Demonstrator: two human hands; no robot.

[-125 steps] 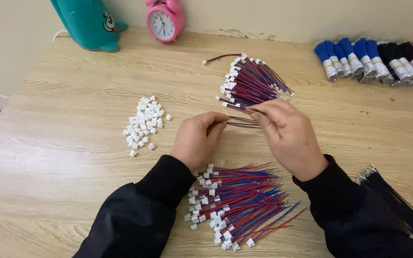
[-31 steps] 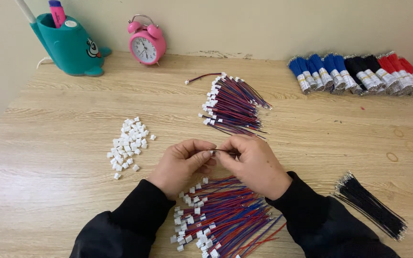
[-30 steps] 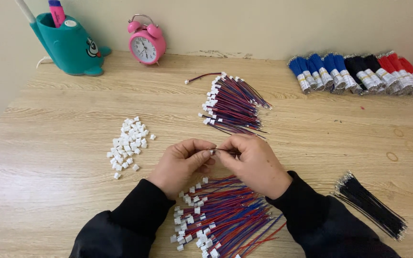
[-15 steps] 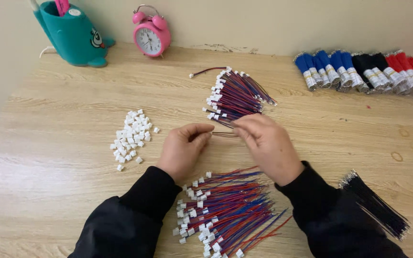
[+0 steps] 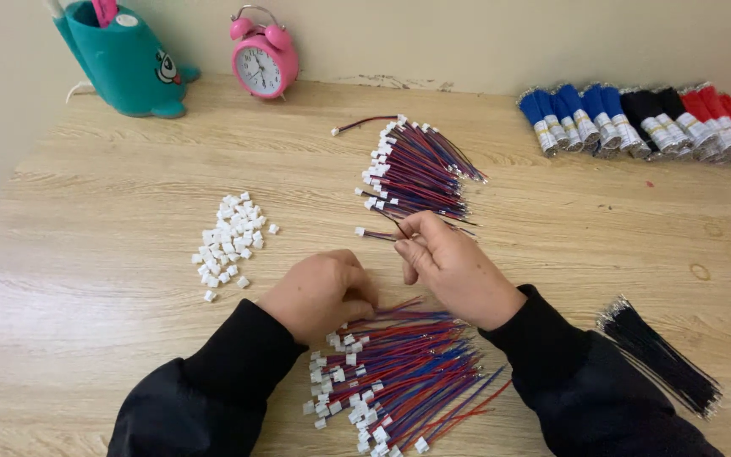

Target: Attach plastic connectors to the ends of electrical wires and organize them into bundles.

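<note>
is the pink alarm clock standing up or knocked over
Standing up. The pink alarm clock sits upright at the back of the wooden table by the wall, its two bells on top and its dial facing forward.

On the table (image 5: 103,355): heap of loose connector housings (image 5: 232,242) left of centre, far wire bundle (image 5: 416,173) behind the right hand (image 5: 454,269) and touching its fingertips, near wire bundle (image 5: 395,372) at the front edge, just before the left hand (image 5: 321,292) and between both sleeves. Along the back wall, left to right: pen holder (image 5: 124,59), alarm clock (image 5: 264,57), then well apart at the far right a row of banded wire bunches (image 5: 636,118). At front right, beside the right sleeve, a sheaf of thin wires (image 5: 662,360) lying slantwise.
</note>
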